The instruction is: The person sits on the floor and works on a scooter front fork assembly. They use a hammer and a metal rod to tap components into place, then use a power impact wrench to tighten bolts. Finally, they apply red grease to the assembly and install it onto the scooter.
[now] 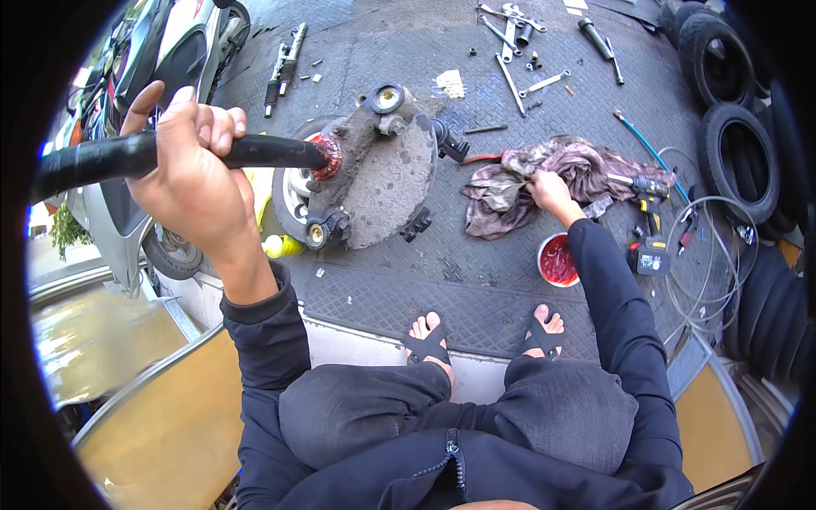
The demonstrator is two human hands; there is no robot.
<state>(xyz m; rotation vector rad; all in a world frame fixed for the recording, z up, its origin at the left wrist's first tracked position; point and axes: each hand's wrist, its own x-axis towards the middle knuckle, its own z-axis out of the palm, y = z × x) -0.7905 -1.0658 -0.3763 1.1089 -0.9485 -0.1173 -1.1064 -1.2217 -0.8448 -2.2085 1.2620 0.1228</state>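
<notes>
My left hand is wrapped around a thick black tube, one finger raised off it. Red grease coats the tube's inner end, where it meets a dirt-caked metal assembly with round bushings and a flat disc-like face. Part of a wheel shows behind that assembly. At the right, my right hand pinches a stained, crumpled rag lying on the floor; its fingertips are partly hidden in the folds. Below that wrist stands a white tub of red grease.
A cordless impact driver stands right of the rag, beside a coiled clear hose. Wrenches and small parts lie at the far side. Tyres line the right; scooters stand left. Shock absorbers lie far left.
</notes>
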